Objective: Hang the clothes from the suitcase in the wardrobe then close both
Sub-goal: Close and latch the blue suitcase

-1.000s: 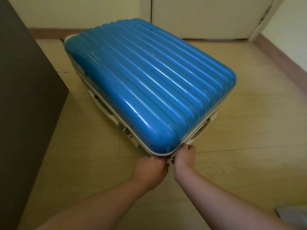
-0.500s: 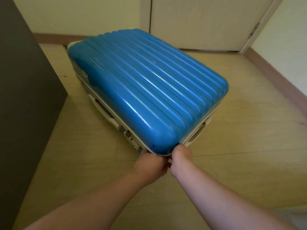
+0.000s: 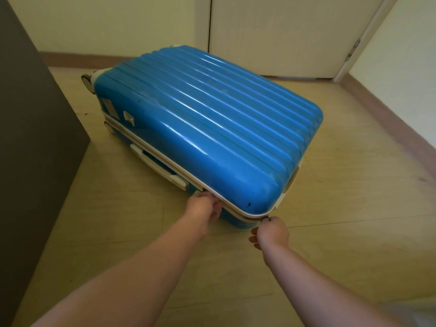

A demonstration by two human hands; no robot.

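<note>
The blue ribbed suitcase [image 3: 212,138] lies shut on the floor. At its 6 o'clock corner your right hand [image 3: 271,230] pinches a zipper pull [image 3: 267,217]. Your left hand [image 3: 201,211] curls at the seam at 7 o'clock, and I cannot tell its grip. Probably zipper work: next, run the pull steadily round the seam.

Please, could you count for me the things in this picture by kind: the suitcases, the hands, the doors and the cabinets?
Suitcase: 1
Hands: 2, left hand and right hand
Door: 1
Cabinet: 1
Total: 5
</note>
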